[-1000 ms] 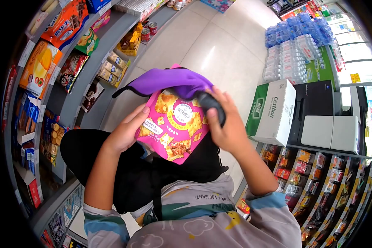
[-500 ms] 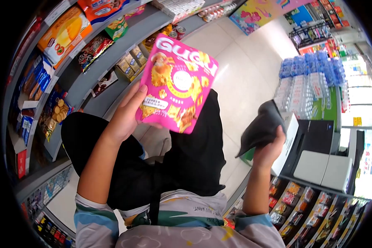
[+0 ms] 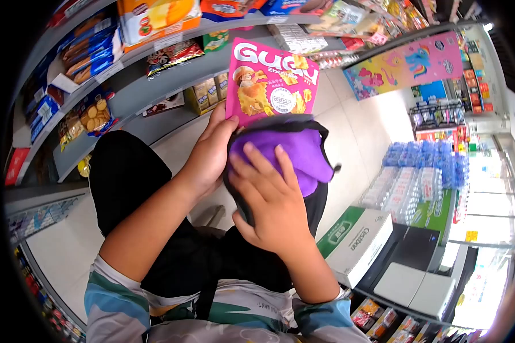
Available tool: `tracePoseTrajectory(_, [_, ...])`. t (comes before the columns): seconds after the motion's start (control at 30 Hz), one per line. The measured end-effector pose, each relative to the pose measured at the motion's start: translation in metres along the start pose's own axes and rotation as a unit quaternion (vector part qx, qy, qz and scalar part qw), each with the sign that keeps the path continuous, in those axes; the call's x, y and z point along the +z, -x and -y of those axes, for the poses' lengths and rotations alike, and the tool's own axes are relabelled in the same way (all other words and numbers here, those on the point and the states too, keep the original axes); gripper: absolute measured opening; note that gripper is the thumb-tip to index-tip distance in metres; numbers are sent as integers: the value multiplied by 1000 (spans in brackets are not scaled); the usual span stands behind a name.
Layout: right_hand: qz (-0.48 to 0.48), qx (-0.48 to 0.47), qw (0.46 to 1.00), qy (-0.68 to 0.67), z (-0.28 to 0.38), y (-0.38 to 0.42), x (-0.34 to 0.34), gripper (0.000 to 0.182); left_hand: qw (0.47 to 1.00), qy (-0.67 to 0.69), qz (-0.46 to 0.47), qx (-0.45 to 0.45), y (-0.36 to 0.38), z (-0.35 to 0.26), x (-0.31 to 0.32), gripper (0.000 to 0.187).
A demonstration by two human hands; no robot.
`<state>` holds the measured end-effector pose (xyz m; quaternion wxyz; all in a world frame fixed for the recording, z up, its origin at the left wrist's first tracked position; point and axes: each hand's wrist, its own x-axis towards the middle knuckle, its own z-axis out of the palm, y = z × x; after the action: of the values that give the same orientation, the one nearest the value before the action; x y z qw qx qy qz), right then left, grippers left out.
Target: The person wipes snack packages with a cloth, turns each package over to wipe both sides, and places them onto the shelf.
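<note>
A bright pink GUGU snack bag (image 3: 273, 86) is held up in front of me. My left hand (image 3: 216, 146) grips its left side, with the thumb on the front. Over the lower part of the bag lies a purple cloth piece with black edging (image 3: 309, 151). My right hand (image 3: 269, 200) rests on this cloth, fingers spread and pressed against it. The cloth and my right hand hide the bag's lower half.
Shelves of packaged snacks (image 3: 174, 66) run along the left and top. On the right stand a white and green carton (image 3: 355, 246), a dark counter (image 3: 403, 251) and stacked bottled water (image 3: 409, 183). My bent knee (image 3: 126, 177) is below the shelf.
My right hand has brought the dark cloth piece left onto the snack bag, and its purple side now shows. The bag stays in my left hand. The view has shifted.
</note>
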<state>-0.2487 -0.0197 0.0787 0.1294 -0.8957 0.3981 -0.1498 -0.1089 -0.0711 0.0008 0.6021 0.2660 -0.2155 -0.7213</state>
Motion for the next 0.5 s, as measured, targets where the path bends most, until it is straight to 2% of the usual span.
tracePoseTrajectory(0.03, [36, -22, 999, -24, -3, 4, 0, 41, 999, -24, -12, 21, -1, 1, -3, 48])
tracePoseTrajectory(0.07, [-7, -48, 998, -42, -5, 7, 3, 30, 999, -11, -21, 24, -3, 2, -7, 47])
tracePoseTrajectory(0.1, [-2, -54, 998, -40, -8, 12, 4, 30, 999, -7, -24, 30, -4, 1, -9, 47])
tracePoseTrajectory(0.17, [11, 84, 987, -137, -17, 23, 3, 26, 998, -7, -43, 53, -4, 0, -9, 47])
tracePoseTrajectory(0.2, [-62, 109, 977, -171, -25, 22, 7, 26, 997, -5, -44, 58, -3, -2, -9, 47])
tracePoseTrajectory(0.23, [-134, 134, 960, -204, -30, 22, 9, 28, 989, -107, -40, 92, 1, -4, -10, 47])
tracePoseTrajectory(0.27, [-169, 198, 915, -310, -33, 12, 11, 33, 970, -208, -35, 124, 5, -5, -10, 47])
tracePoseTrajectory(0.3, [-142, 230, 908, -321, -35, 3, 5, 35, 939, -307, -30, 154, 9, -6, -11, 46])
tracePoseTrajectory(0.37, [-141, 221, 886, -382, -40, -17, 14, 42, 927, -334, -14, 169, 9, -3, -17, 45])
tracePoseTrajectory(0.4, [-142, 219, 886, -383, -41, -23, 20, 42, 858, -453, 9, 241, 9, -7, -19, 48])
tracePoseTrajectory(0.43, [-146, 227, 876, -399, -41, -28, 28, 46, 767, -563, 31, 307, 10, -11, -21, 53])
tracePoseTrajectory(0.47, [-149, 236, 866, -416, -42, -33, 36, 50, 723, -613, 12, 318, 13, -10, -23, 64])
tracePoseTrajectory(0.5, [-148, 231, 865, -420, -44, -37, 44, 50, 719, -617, 9, 319, 15, -12, -24, 64])
